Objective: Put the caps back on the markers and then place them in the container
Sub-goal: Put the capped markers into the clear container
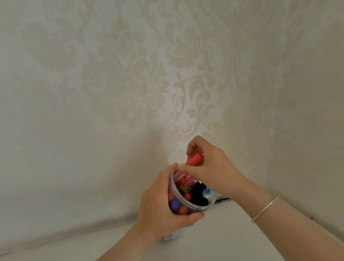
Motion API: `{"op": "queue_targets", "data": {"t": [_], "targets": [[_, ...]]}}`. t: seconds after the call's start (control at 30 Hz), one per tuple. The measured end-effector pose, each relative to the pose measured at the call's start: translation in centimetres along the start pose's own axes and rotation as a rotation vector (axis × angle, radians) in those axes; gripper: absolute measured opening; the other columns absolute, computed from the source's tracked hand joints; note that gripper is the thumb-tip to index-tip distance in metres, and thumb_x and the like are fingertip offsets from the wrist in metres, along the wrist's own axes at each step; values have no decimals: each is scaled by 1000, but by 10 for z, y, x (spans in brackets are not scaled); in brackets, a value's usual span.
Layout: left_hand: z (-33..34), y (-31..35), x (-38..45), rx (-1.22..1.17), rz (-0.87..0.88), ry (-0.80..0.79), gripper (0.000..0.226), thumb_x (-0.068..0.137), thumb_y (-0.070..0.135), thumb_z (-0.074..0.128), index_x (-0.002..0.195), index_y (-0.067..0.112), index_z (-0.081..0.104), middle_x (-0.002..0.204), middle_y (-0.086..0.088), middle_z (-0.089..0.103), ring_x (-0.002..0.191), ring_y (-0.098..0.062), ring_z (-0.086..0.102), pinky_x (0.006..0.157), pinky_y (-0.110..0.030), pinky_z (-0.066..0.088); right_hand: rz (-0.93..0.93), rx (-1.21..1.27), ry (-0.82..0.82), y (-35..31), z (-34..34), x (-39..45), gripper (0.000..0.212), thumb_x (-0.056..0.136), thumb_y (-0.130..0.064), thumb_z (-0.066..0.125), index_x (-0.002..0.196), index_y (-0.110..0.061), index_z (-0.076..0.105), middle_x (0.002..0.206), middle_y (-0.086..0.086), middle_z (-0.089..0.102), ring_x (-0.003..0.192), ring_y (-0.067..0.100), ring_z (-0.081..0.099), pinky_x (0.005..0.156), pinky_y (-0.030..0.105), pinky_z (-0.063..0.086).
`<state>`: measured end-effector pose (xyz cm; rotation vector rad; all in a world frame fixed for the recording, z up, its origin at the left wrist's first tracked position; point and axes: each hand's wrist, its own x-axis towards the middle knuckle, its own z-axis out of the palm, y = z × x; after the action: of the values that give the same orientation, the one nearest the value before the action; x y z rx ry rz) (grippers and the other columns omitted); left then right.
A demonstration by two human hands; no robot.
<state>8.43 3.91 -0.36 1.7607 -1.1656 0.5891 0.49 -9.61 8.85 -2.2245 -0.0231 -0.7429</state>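
A clear plastic container (176, 194) stands tilted toward me, packed with several capped markers in black, red, yellow, pink and blue. My left hand (162, 204) grips the container round its side, thumb at the near rim. My right hand (208, 164) pinches a red marker (194, 159) above the far rim, its lower end dipping into the opening. The rest of that marker is hidden behind my fingers.
A pale table surface (225, 238) meets patterned cream wallpaper (123, 82) in a corner just behind the container. A dark pen-like object (222, 199) lies on the table behind my right wrist, which wears a thin bracelet (265, 209).
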Motion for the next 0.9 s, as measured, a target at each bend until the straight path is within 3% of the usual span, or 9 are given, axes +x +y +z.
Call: {"op": "queue_targets", "data": {"t": [0.13,0.23,0.3,0.37,0.47,0.53,0.6,0.73,0.9], "targets": [[1,2,0,-3,-2,-15,105,53,68,78,140,32,33,128,27,54,109,7,58,90,-14,47,-76,-188,11,0,16,-11,26,81,-20,66,90,-22,42,75,-2,59,69,13,59,63,27,51],[-1,2,1,-20,-33,-1,103,51,65,80,139,35,33,125,24,56,108,5,59,89,-14,48,-26,46,79,3,17,-18,20,87,-21,62,93,-24,43,80,-5,67,70,6,65,63,20,52],[-2,1,0,-24,-43,10,103,51,64,80,138,37,33,124,22,57,108,5,59,89,-13,47,-16,171,148,7,15,-19,13,91,-17,57,89,-24,46,79,-3,70,71,9,67,66,25,54],[-2,1,0,-23,-40,13,102,51,63,80,138,38,33,124,22,57,108,5,58,88,-10,45,-48,121,177,11,15,-20,15,91,-20,58,85,-29,48,80,-6,69,70,9,67,67,28,54],[-2,2,1,-19,-38,-1,103,50,63,80,138,38,32,125,23,56,110,7,57,89,-8,43,-85,92,205,13,19,-20,24,89,-23,62,87,-41,46,86,-16,67,73,3,67,66,19,53],[-2,2,1,-25,-42,-13,104,51,64,80,139,38,31,126,23,56,110,5,58,89,-11,45,-176,5,253,17,22,-20,19,88,-20,64,86,-37,56,84,-17,66,74,2,66,66,19,52],[-1,1,1,-37,-43,-18,104,52,63,81,140,35,32,126,23,56,110,4,58,90,-14,47,-256,-89,256,22,27,-21,4,83,-21,63,81,-23,67,93,-15,64,73,6,64,66,25,53],[0,-2,1,-65,-34,-55,106,52,51,88,141,25,35,130,19,55,114,-3,59,93,-30,52,-294,-312,153,25,33,-24,21,78,-32,49,76,-24,69,111,-12,46,72,12,60,60,32,51],[4,0,1,-115,-41,-71,106,53,46,90,141,20,36,131,13,54,119,-10,57,97,-32,49,-221,-154,191,30,31,-26,25,81,-24,45,95,-21,65,103,-15,45,84,7,54,71,23,48]]}}
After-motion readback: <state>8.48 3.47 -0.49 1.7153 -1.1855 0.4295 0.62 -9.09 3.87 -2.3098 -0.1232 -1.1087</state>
